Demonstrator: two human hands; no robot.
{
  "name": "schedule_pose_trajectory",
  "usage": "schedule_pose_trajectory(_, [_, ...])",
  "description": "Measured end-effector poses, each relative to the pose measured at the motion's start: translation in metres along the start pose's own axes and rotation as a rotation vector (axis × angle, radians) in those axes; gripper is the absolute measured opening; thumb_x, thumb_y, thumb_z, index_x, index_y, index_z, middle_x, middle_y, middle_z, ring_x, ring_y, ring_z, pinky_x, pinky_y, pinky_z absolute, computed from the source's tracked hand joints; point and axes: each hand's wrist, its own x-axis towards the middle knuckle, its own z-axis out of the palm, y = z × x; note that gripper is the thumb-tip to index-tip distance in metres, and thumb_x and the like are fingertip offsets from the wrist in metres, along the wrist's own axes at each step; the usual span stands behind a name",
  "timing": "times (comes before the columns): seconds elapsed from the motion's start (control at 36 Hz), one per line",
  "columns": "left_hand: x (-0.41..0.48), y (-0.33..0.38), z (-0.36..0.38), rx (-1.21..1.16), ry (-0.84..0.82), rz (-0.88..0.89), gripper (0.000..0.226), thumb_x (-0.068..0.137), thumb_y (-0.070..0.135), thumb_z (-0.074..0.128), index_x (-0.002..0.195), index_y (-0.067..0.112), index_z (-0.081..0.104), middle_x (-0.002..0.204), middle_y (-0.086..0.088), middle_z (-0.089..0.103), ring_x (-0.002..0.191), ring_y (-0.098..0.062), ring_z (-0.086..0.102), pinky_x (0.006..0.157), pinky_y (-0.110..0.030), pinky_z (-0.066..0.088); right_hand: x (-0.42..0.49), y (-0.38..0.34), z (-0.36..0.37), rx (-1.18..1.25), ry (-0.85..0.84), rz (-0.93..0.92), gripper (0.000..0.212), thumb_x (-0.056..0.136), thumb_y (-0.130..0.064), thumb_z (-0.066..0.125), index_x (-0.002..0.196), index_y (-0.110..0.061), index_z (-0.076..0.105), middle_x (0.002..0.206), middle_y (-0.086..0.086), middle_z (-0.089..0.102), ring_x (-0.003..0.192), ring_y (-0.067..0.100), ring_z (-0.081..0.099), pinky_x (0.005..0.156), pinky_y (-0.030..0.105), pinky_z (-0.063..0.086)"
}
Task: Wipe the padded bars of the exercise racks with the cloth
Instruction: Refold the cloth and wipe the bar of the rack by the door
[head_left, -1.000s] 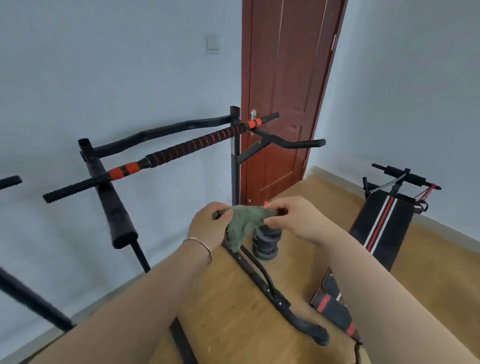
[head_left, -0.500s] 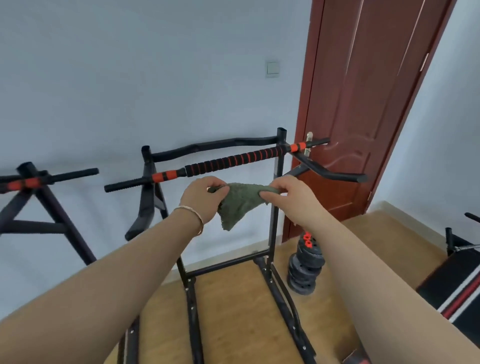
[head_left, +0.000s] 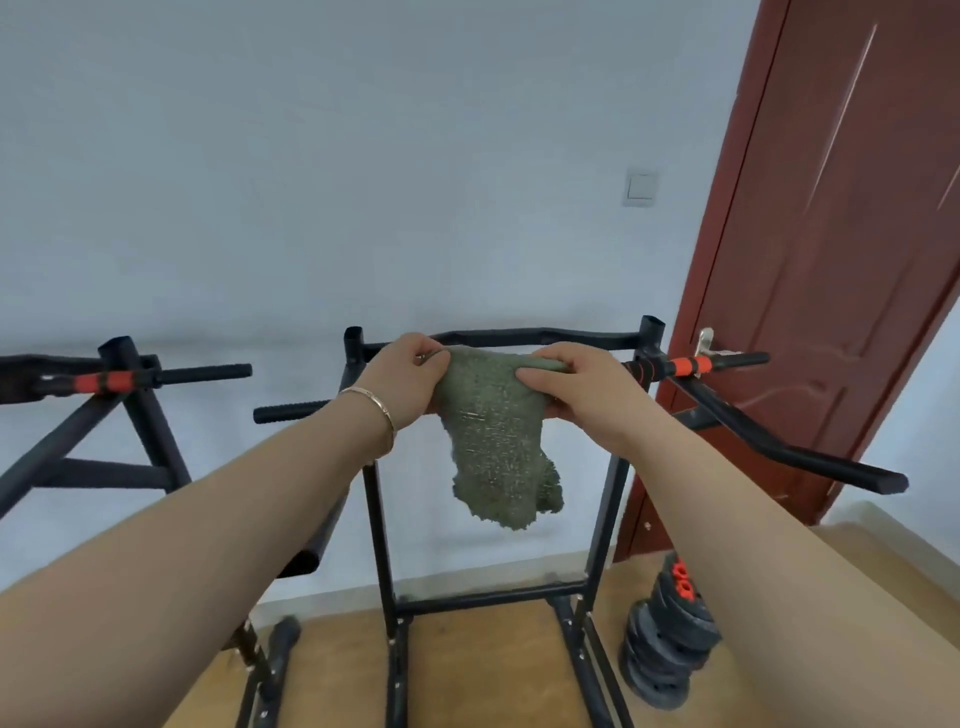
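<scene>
The cloth (head_left: 493, 436) is a dull green, coarse and nubbly with pale flecks. It is stretched along its top edge and hangs in a loose flap with a ragged lower hem. It is up in front of the middle of the padded bar (head_left: 691, 365) of the nearer exercise rack (head_left: 376, 519), at the bar's own height. I cannot tell whether the fabric touches the padding, since my hands and the cloth hide that stretch.

My left grip (head_left: 402, 382) is closed on the cloth's upper left corner, thumb and fingertips pinching it, with a thin gold bracelet (head_left: 382, 415) on the wrist. My right grip (head_left: 576, 400) is closed on the upper right edge, fingers curled over the top and thumb underneath.

The bar shows a ribbed black end to the left of my left wrist and a red and black section on the right. The rack stands on the wooden floor (head_left: 483, 670) near its far edge, by the pale wall. A second rack (head_left: 130, 415) stands to its left, and a stack of black weight plates (head_left: 670, 639) sits on the floor beside the red-brown door (head_left: 831, 260).
</scene>
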Motion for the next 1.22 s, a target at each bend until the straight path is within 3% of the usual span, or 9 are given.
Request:
schedule_pose_trajectory(0.14, [0.045, -0.014, -0.015, -0.022, 0.016, -0.019, 0.007, 0.099, 0.024, 0.055, 0.095, 0.021, 0.059, 0.100, -0.006, 0.062, 0.086, -0.025, 0.063, 0.064, -0.038, 0.060, 0.053, 0.003, 0.003, 0.030, -0.077, 0.021, 0.020, 0.092, -0.015, 0.070, 0.103, 0.001, 0.069, 0.097, 0.017, 0.071, 0.090, 0.027, 0.071, 0.083, 0.040, 0.060])
schedule_pose_trajectory(0.19, [0.060, -0.021, -0.024, 0.007, 0.054, 0.022, 0.006, 0.096, 0.023, 0.057, 0.092, 0.023, 0.060, 0.094, -0.006, 0.063, 0.084, -0.028, 0.063, 0.068, -0.041, 0.060, 0.072, 0.006, 0.005, 0.038, -0.111, 0.038, 0.020, 0.092, -0.015, 0.070, 0.104, 0.002, 0.069, 0.098, 0.019, 0.071, 0.090, 0.030, 0.070, 0.086, 0.044, 0.060])
schedule_pose_trajectory(0.31, [0.082, -0.034, -0.046, 0.055, 0.170, 0.080, 0.005, 0.095, 0.018, 0.059, 0.097, 0.019, 0.062, 0.089, -0.005, 0.064, 0.072, -0.018, 0.059, 0.052, -0.017, 0.050, 0.107, 0.011, 0.012, 0.030, -0.150, 0.044, 0.020, 0.094, -0.015, 0.068, 0.104, 0.003, 0.068, 0.092, 0.012, 0.071, 0.086, 0.025, 0.069, 0.086, 0.043, 0.060])
schedule_pose_trajectory(0.42, [0.092, -0.051, -0.071, 0.079, 0.258, 0.094, 0.004, 0.088, 0.031, 0.060, 0.087, 0.034, 0.063, 0.089, 0.004, 0.066, 0.080, -0.018, 0.060, 0.073, -0.038, 0.054, 0.139, 0.018, 0.027, 0.071, -0.222, 0.031, 0.021, 0.096, -0.014, 0.065, 0.106, 0.004, 0.068, 0.096, 0.013, 0.071, 0.091, 0.025, 0.069, 0.089, 0.044, 0.058])
schedule_pose_trajectory(0.47, [0.092, -0.058, -0.082, 0.117, 0.342, 0.100, 0.008, 0.092, 0.026, 0.058, 0.088, 0.032, 0.062, 0.092, 0.008, 0.066, 0.085, -0.015, 0.060, 0.073, -0.032, 0.049, 0.153, 0.020, 0.038, 0.114, -0.269, 0.026, 0.018, 0.097, -0.012, 0.063, 0.106, 0.001, 0.069, 0.098, 0.014, 0.072, 0.092, 0.026, 0.070, 0.088, 0.045, 0.058])
schedule_pose_trajectory(0.61, [0.081, -0.067, -0.108, 0.311, 0.522, 0.125, 0.006, 0.098, 0.026, 0.053, 0.095, 0.030, 0.057, 0.094, 0.019, 0.059, 0.083, 0.002, 0.056, 0.061, -0.002, 0.036, 0.181, 0.023, 0.077, 0.173, -0.412, 0.048, 0.023, 0.098, -0.014, 0.061, 0.111, 0.004, 0.064, 0.096, 0.016, 0.069, 0.087, 0.030, 0.067, 0.081, 0.046, 0.059])
schedule_pose_trajectory(0.75, [0.065, -0.073, -0.137, 0.472, 0.612, 0.100, 0.003, 0.097, 0.024, 0.056, 0.096, 0.026, 0.056, 0.089, 0.017, 0.060, 0.074, 0.011, 0.055, 0.062, 0.000, 0.035, 0.200, 0.021, 0.118, 0.183, -0.585, 0.118, 0.023, 0.099, -0.011, 0.060, 0.112, 0.007, 0.060, 0.077, 0.014, 0.061, 0.059, 0.022, 0.058, 0.055, 0.032, 0.054])
schedule_pose_trajectory(1.03, [0.081, -0.134, -0.162, 0.615, 0.581, -0.059, 0.009, 0.098, 0.025, 0.055, 0.104, 0.019, 0.058, 0.086, 0.015, 0.057, 0.072, 0.004, 0.051, 0.059, -0.008, 0.033, 0.231, 0.054, 0.181, -0.495, -0.493, -0.123, 0.016, 0.091, -0.026, 0.067, 0.081, -0.014, 0.062, 0.074, 0.005, 0.069, 0.061, 0.024, 0.067, 0.056, 0.032, 0.049])
schedule_pose_trajectory(1.22, [0.098, -0.151, -0.164, 0.759, 0.567, -0.089, 0.012, 0.099, 0.035, 0.051, 0.102, 0.024, 0.054, 0.100, 0.005, 0.061, 0.086, -0.017, 0.059, 0.070, -0.035, 0.047, 0.241, 0.064, 0.198, -0.678, -0.362, -0.269, 0.038, 0.095, -0.030, 0.062, 0.066, -0.025, 0.040, 0.066, -0.007, 0.048, 0.054, 0.010, 0.043, 0.051, 0.026, 0.029])
